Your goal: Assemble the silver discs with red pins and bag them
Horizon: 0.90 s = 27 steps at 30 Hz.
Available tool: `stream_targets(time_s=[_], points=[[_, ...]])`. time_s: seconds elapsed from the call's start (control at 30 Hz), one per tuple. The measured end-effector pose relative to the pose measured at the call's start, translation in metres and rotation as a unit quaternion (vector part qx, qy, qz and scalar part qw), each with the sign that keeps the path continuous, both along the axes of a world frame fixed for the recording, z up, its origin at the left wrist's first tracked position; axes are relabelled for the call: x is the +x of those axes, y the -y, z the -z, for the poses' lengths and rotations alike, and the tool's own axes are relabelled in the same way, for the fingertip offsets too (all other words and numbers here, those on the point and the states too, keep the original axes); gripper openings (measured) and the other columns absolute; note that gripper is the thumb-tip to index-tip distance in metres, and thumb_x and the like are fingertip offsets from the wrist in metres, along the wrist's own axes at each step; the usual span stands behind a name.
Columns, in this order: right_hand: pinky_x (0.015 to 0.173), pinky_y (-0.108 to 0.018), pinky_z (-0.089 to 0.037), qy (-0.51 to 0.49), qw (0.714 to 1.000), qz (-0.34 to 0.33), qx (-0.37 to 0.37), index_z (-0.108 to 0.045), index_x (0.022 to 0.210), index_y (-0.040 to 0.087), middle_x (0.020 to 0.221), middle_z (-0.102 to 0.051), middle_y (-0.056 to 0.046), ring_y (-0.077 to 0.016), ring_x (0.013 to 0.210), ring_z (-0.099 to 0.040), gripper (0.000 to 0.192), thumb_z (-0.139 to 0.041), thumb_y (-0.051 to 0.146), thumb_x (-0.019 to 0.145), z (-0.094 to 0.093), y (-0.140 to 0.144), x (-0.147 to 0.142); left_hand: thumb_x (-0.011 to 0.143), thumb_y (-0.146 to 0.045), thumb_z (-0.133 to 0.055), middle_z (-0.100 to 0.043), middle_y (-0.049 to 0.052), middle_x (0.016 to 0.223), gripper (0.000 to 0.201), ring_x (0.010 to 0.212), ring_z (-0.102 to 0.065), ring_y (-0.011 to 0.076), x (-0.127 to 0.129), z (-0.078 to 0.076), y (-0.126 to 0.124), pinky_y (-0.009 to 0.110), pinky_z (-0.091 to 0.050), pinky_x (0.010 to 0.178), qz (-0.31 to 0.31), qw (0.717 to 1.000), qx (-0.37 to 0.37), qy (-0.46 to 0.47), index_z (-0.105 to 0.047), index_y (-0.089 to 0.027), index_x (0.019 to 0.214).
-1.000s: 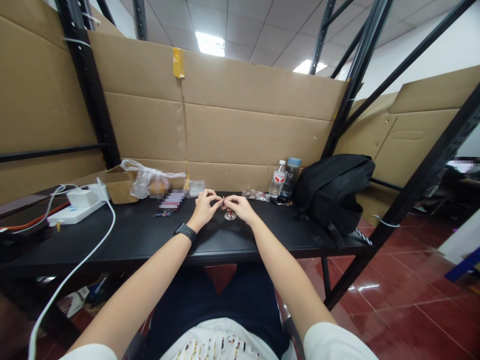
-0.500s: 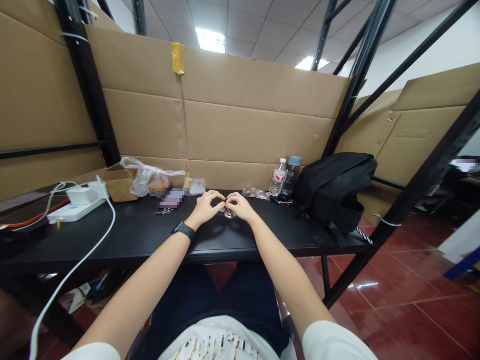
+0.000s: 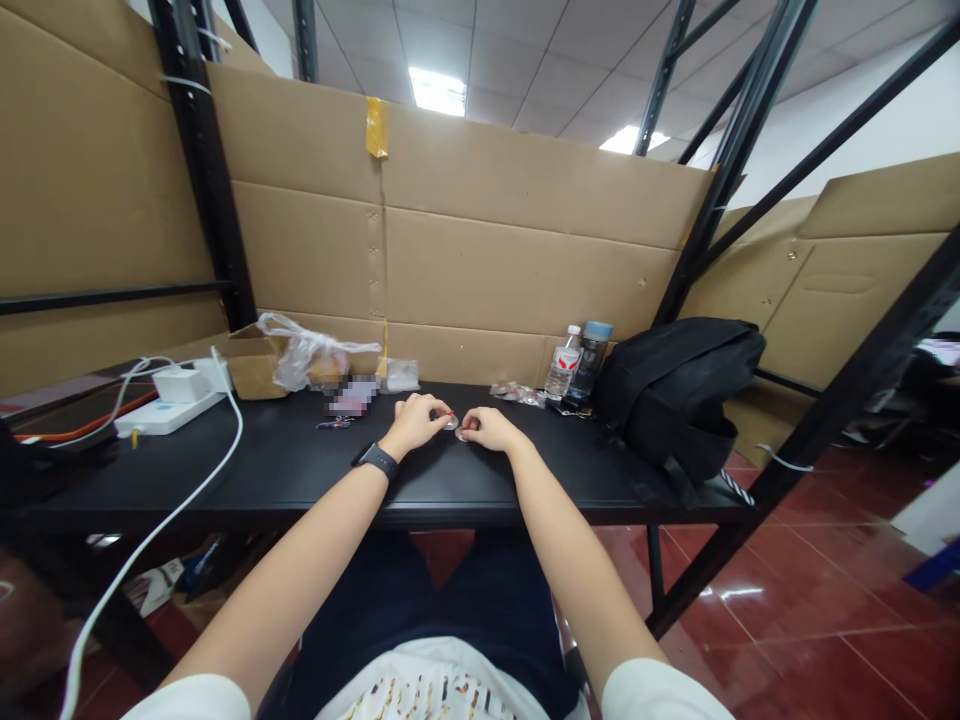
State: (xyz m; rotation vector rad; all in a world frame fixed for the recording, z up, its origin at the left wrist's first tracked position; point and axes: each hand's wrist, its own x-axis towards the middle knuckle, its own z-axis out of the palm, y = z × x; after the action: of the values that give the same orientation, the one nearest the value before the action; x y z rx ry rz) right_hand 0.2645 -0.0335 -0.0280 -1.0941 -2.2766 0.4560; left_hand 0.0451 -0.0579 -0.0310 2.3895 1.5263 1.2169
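Over the middle of the black table (image 3: 435, 485), my left hand (image 3: 414, 424) pinches a small clear round piece (image 3: 451, 423) with a bit of red at its top. A short gap to the right, my right hand (image 3: 489, 429) has its fingertips closed on a second small clear round piece (image 3: 461, 434), which also shows some red and sits at or just above the tabletop. Both pieces are too small to name exactly. Behind my right hand lies a group of small shiny clear-wrapped items (image 3: 519, 394).
A water bottle (image 3: 562, 368), a blue-lidded bottle (image 3: 589, 365) and a black backpack (image 3: 675, 400) stand at the right. Left are a plastic bag (image 3: 296, 362), a small clear packet (image 3: 403, 375), keys (image 3: 334, 424) and a white power strip (image 3: 169, 412) with a cable (image 3: 187, 495).
My hands were together at one clear round object. Now they are slightly apart, each with a clear piece at its fingertips. The camera view has shifted a little.
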Motion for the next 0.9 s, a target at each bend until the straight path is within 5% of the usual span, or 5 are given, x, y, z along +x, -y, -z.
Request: stream_targets(time_s=[0.13,0.33,0.63,0.77,0.9], points=[[0.063,-0.026,-0.043,-0.022,1.0,0.01,-0.002,-0.071,0.07,0.019,0.062,-0.068,0.0,-0.0136,0.059,-0.059,0.011,-0.067,0.011,0.076,-0.001,-0.002,0.001,0.083,-0.037,-0.068,-0.078,0.003,0.087,0.014,0.088,-0.064,0.0263,0.0,-0.002,0.0,0.041,-0.039,0.088,-0.005,0.999,-0.026,0.021,-0.079,-0.03,0.085],[0.071,-0.031,-0.052,-0.222,0.974,-0.012,-0.044,-0.072,0.078,0.018,0.073,-0.073,-0.004,-0.0181,0.068,-0.066,0.01,-0.069,0.027,0.074,-0.006,-0.007,-0.004,0.079,-0.039,-0.071,-0.079,0.001,0.084,0.013,0.082,-0.07,0.0235,-0.003,0.002,-0.007,0.037,-0.047,0.085,0.0,0.992,-0.055,0.112,-0.078,-0.03,0.084],[0.063,-0.028,-0.055,-0.325,0.94,-0.011,-0.105,-0.064,0.091,0.021,0.078,-0.067,0.0,-0.0155,0.069,-0.065,0.025,-0.074,0.033,0.072,-0.005,0.003,-0.018,0.078,-0.044,-0.073,-0.08,0.009,0.093,0.025,0.09,-0.075,0.0244,0.0,0.011,-0.021,0.036,-0.055,0.088,0.156,0.947,-0.122,0.252,-0.074,-0.021,0.088],[0.061,-0.028,-0.058,-0.319,0.931,-0.027,-0.173,-0.063,0.114,0.027,0.083,-0.065,0.002,-0.015,0.071,-0.069,0.04,-0.074,0.032,0.075,-0.005,0.01,-0.02,0.075,-0.042,-0.075,-0.08,0.008,0.09,0.024,0.088,-0.076,0.0262,-0.001,0.016,-0.023,0.036,-0.056,0.085,0.134,0.952,-0.133,0.243,-0.075,-0.021,0.086],[0.069,-0.032,-0.062,-0.318,0.923,-0.048,-0.211,-0.071,0.113,0.022,0.084,-0.065,-0.001,-0.0159,0.072,-0.071,0.038,-0.076,0.033,0.077,-0.007,0.014,-0.022,0.073,-0.039,-0.076,-0.08,0.007,0.086,0.02,0.088,-0.076,0.0269,-0.004,0.017,-0.024,0.035,-0.057,0.083,0.108,0.953,-0.143,0.242,-0.077,-0.022,0.084]])
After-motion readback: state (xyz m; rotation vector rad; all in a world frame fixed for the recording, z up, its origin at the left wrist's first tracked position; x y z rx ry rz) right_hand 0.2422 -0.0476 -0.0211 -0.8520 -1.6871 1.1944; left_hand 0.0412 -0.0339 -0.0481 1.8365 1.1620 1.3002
